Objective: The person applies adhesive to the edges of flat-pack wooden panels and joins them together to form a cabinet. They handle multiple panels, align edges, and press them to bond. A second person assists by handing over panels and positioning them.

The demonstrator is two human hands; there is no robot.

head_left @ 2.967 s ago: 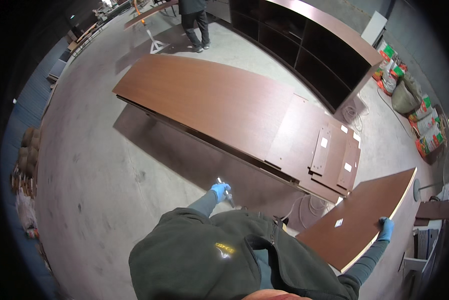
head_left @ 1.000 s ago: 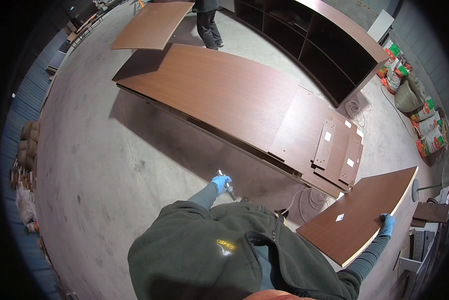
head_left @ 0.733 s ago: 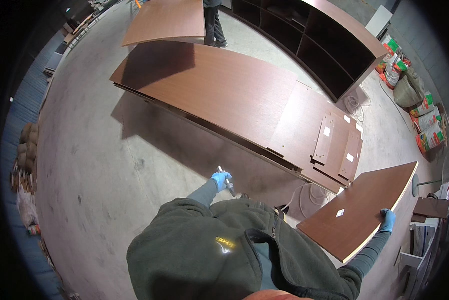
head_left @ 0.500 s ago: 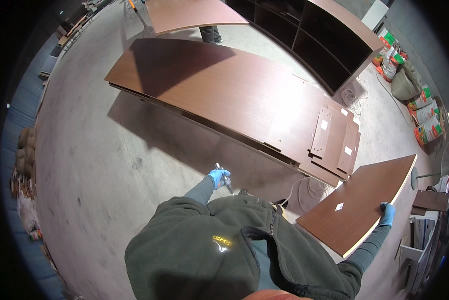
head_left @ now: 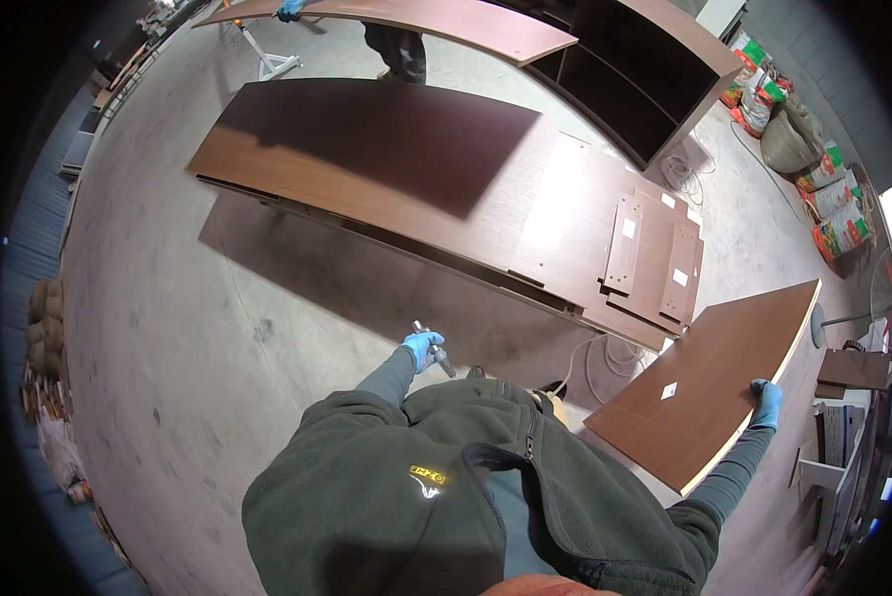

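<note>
My left hand (head_left: 422, 348), in a blue glove, is closed around a short grey metal rod-like tool (head_left: 443, 363) in front of my body; its exact kind is unclear. To the right, my gloved right hand (head_left: 767, 405) grips the long edge of a brown wood panel (head_left: 699, 382). That panel is tilted beside me, with a small white label on its face and a pale raw edge. Ahead lies a stack of large brown panels (head_left: 366, 164), with smaller labelled boards (head_left: 625, 243) on its right end. Neither hand touches the stack.
Across the stack, another person's blue-gloved hand (head_left: 290, 10) holds a large panel (head_left: 446, 22). A dark-fronted shelf cabinet (head_left: 620, 70) stands far right. Cables (head_left: 593, 372) lie on the floor near the stack's right end. Bags (head_left: 843, 214) line the right wall.
The co-worker's panel has shifted and tilted, and its shadow on the stack has spread to the right. My hands keep their grips, and the view has shifted slightly.
</note>
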